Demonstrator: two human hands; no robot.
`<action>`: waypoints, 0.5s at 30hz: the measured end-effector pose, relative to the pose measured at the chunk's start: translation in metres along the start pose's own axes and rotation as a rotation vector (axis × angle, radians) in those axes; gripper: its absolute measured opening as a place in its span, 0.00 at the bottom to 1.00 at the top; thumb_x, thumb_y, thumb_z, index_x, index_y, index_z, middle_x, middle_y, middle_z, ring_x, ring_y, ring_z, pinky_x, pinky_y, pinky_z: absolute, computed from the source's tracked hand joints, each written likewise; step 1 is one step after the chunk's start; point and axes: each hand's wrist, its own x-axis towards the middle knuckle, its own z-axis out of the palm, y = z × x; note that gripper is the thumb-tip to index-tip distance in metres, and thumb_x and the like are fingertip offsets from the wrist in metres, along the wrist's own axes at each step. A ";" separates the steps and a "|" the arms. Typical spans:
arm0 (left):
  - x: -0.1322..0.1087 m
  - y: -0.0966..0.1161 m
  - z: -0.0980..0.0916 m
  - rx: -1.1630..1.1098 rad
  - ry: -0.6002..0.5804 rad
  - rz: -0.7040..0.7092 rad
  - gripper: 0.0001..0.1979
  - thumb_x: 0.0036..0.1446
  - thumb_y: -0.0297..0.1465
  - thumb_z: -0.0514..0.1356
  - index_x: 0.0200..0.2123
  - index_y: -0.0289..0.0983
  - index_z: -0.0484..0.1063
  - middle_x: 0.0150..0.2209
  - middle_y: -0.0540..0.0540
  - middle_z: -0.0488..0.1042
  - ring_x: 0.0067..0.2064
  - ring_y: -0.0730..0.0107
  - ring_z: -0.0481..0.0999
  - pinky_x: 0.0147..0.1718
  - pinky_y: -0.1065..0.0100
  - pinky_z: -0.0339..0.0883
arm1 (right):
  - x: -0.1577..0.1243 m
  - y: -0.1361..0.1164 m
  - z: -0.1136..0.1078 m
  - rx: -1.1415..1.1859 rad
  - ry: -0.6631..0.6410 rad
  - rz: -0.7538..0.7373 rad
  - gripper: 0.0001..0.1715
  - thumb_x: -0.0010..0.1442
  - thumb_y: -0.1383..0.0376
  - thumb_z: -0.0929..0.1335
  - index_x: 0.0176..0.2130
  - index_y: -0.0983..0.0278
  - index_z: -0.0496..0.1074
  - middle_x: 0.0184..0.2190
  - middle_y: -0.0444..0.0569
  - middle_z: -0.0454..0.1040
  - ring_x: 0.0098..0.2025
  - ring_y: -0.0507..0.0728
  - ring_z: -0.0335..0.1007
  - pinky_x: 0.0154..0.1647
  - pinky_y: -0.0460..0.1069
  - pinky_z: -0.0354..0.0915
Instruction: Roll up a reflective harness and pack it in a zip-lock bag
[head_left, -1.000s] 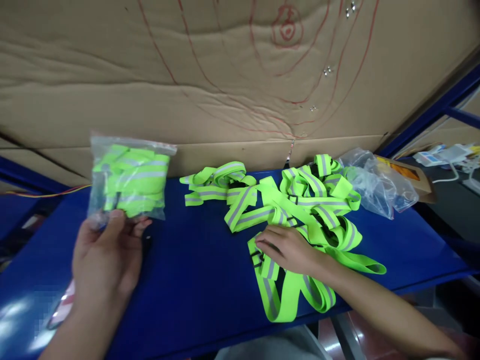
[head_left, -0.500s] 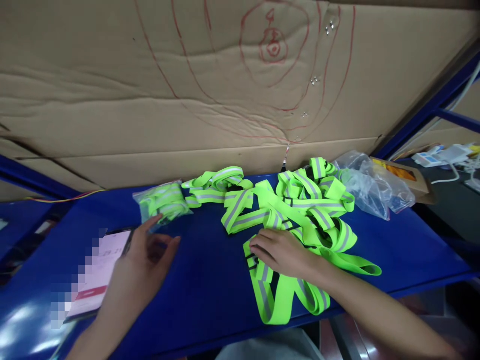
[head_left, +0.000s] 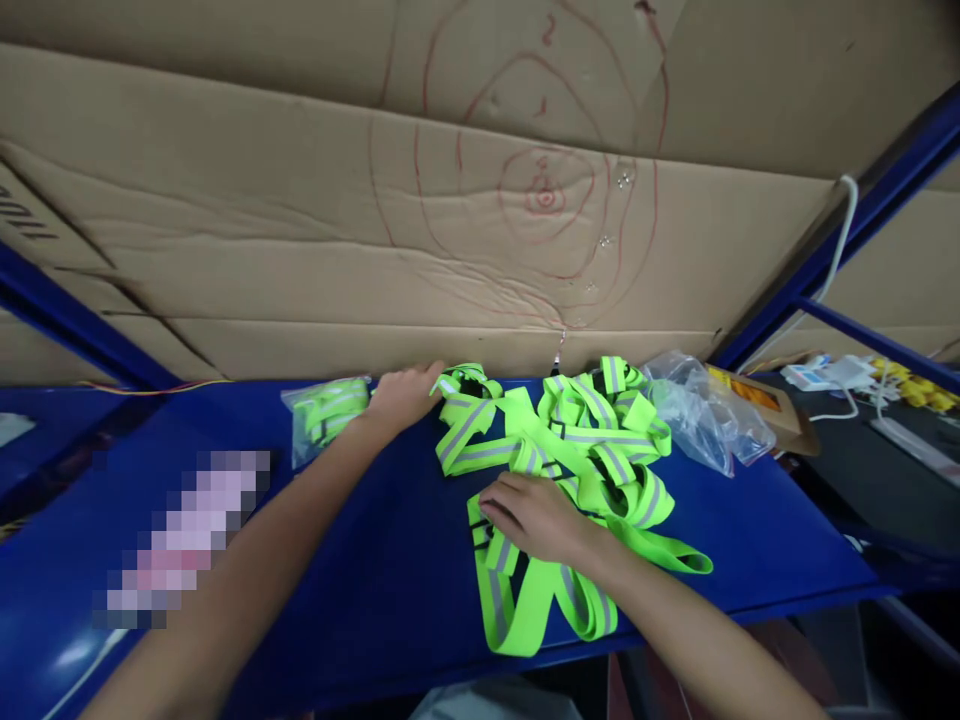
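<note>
A tangle of neon-yellow reflective straps [head_left: 559,440] with grey stripes and black buckles spreads over the blue table. My left hand [head_left: 405,397] is at the far left end of the tangle, its fingers closed at a bunched reflective strap [head_left: 469,378]; the hand covers part of that bunch. Nearer the front, my right hand [head_left: 531,515] has its curled fingers on a strap loop [head_left: 525,610] that drapes toward the table's front edge. Left of my left hand lies a clear plastic bag [head_left: 326,410] with a folded strap inside.
Crumpled clear bags [head_left: 697,410] and an open cardboard box [head_left: 780,410] are at the right rear. A phone [head_left: 199,530], pixelated, lies by my left forearm. A cardboard panel [head_left: 300,280] with red rings stands behind the blue table [head_left: 360,610].
My left hand has moved away from the phone and bagged strap, forward and right to the rear strap bunch. My right hand stays on the front straps. The view has shifted.
</note>
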 end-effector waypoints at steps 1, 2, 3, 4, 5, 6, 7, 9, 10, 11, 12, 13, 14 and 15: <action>-0.002 -0.001 -0.009 -0.020 0.041 -0.029 0.20 0.66 0.32 0.54 0.57 0.34 0.73 0.47 0.29 0.80 0.50 0.37 0.81 0.50 0.45 0.70 | 0.000 0.000 0.000 -0.013 0.000 -0.003 0.15 0.76 0.60 0.61 0.46 0.62 0.75 0.39 0.47 0.78 0.38 0.55 0.76 0.37 0.50 0.64; -0.004 -0.001 -0.019 -0.048 0.091 -0.061 0.20 0.66 0.33 0.54 0.57 0.34 0.73 0.46 0.30 0.80 0.49 0.37 0.81 0.50 0.45 0.70 | 0.000 -0.001 0.001 -0.025 0.001 -0.006 0.15 0.76 0.60 0.61 0.46 0.62 0.75 0.38 0.47 0.78 0.38 0.55 0.76 0.36 0.50 0.64; -0.008 -0.002 -0.031 -0.087 0.150 -0.094 0.20 0.66 0.33 0.55 0.58 0.34 0.73 0.46 0.31 0.80 0.49 0.37 0.80 0.50 0.45 0.69 | 0.000 -0.001 0.001 -0.033 0.001 -0.014 0.15 0.75 0.60 0.61 0.46 0.62 0.75 0.38 0.48 0.78 0.38 0.55 0.76 0.36 0.50 0.64; -0.011 -0.002 -0.044 -0.130 0.213 -0.123 0.21 0.66 0.34 0.55 0.59 0.34 0.72 0.46 0.32 0.80 0.49 0.38 0.80 0.50 0.46 0.69 | 0.000 -0.001 0.001 -0.037 0.002 -0.021 0.15 0.75 0.60 0.61 0.45 0.62 0.75 0.38 0.48 0.78 0.38 0.56 0.76 0.36 0.50 0.64; -0.014 -0.002 -0.056 -0.212 0.300 -0.160 0.21 0.65 0.35 0.56 0.59 0.33 0.72 0.45 0.34 0.80 0.50 0.40 0.80 0.51 0.47 0.68 | 0.000 -0.002 0.001 -0.037 0.003 -0.024 0.15 0.75 0.60 0.61 0.45 0.62 0.75 0.38 0.48 0.78 0.38 0.56 0.76 0.37 0.50 0.64; -0.018 -0.001 -0.067 -0.305 0.394 -0.189 0.22 0.65 0.35 0.57 0.59 0.33 0.71 0.46 0.37 0.79 0.51 0.43 0.79 0.53 0.49 0.68 | 0.000 -0.002 0.001 -0.032 0.005 -0.023 0.15 0.75 0.60 0.61 0.45 0.62 0.75 0.38 0.48 0.78 0.38 0.56 0.76 0.37 0.50 0.65; -0.021 0.000 -0.076 -0.375 0.443 -0.191 0.23 0.66 0.37 0.56 0.62 0.34 0.68 0.49 0.39 0.78 0.51 0.48 0.78 0.53 0.53 0.68 | 0.000 -0.002 0.001 -0.022 0.007 -0.018 0.15 0.75 0.60 0.61 0.45 0.61 0.75 0.38 0.48 0.79 0.39 0.56 0.76 0.37 0.50 0.65; -0.027 0.005 -0.090 -0.565 0.518 -0.211 0.25 0.66 0.39 0.56 0.63 0.34 0.65 0.51 0.44 0.75 0.46 0.60 0.78 0.45 0.62 0.72 | 0.000 -0.001 0.001 0.011 0.012 -0.003 0.15 0.75 0.60 0.62 0.46 0.61 0.75 0.39 0.49 0.79 0.40 0.56 0.76 0.38 0.50 0.66; -0.029 0.009 -0.094 -0.707 0.546 -0.219 0.26 0.64 0.40 0.58 0.62 0.36 0.64 0.50 0.46 0.75 0.42 0.65 0.77 0.40 0.66 0.72 | 0.000 -0.001 0.001 0.031 0.014 0.004 0.15 0.75 0.60 0.62 0.46 0.61 0.75 0.39 0.49 0.79 0.40 0.56 0.77 0.39 0.50 0.67; -0.031 0.013 -0.097 -0.889 0.565 -0.235 0.26 0.61 0.39 0.61 0.60 0.37 0.65 0.49 0.48 0.75 0.39 0.69 0.77 0.35 0.69 0.71 | 0.000 0.000 0.001 0.055 0.015 0.011 0.14 0.75 0.60 0.62 0.46 0.61 0.75 0.39 0.49 0.79 0.40 0.56 0.77 0.40 0.50 0.67; -0.033 0.019 -0.099 -1.096 0.568 -0.252 0.26 0.57 0.37 0.65 0.57 0.39 0.66 0.47 0.50 0.76 0.37 0.72 0.76 0.33 0.71 0.70 | 0.000 0.000 0.002 0.082 0.016 0.018 0.14 0.75 0.60 0.62 0.46 0.61 0.76 0.40 0.50 0.79 0.41 0.57 0.77 0.40 0.50 0.68; -0.035 0.025 -0.100 -1.301 0.554 -0.271 0.25 0.53 0.34 0.67 0.54 0.40 0.68 0.44 0.51 0.76 0.35 0.73 0.75 0.32 0.72 0.70 | 0.000 0.001 0.002 0.111 0.019 0.028 0.14 0.74 0.60 0.62 0.45 0.61 0.76 0.40 0.50 0.79 0.41 0.57 0.77 0.41 0.50 0.68; -0.036 0.031 -0.101 -1.478 0.513 -0.289 0.25 0.49 0.32 0.69 0.51 0.40 0.70 0.41 0.52 0.77 0.34 0.73 0.75 0.33 0.72 0.70 | 0.000 0.002 0.003 0.147 0.025 0.043 0.14 0.74 0.60 0.63 0.45 0.61 0.76 0.39 0.50 0.79 0.41 0.57 0.76 0.42 0.50 0.68; -0.037 0.038 -0.102 -1.602 0.461 -0.302 0.25 0.46 0.30 0.70 0.49 0.40 0.71 0.38 0.52 0.78 0.33 0.72 0.75 0.33 0.72 0.71 | 0.001 0.002 0.004 0.200 0.031 0.066 0.14 0.74 0.59 0.63 0.47 0.61 0.76 0.39 0.50 0.79 0.40 0.56 0.76 0.42 0.50 0.69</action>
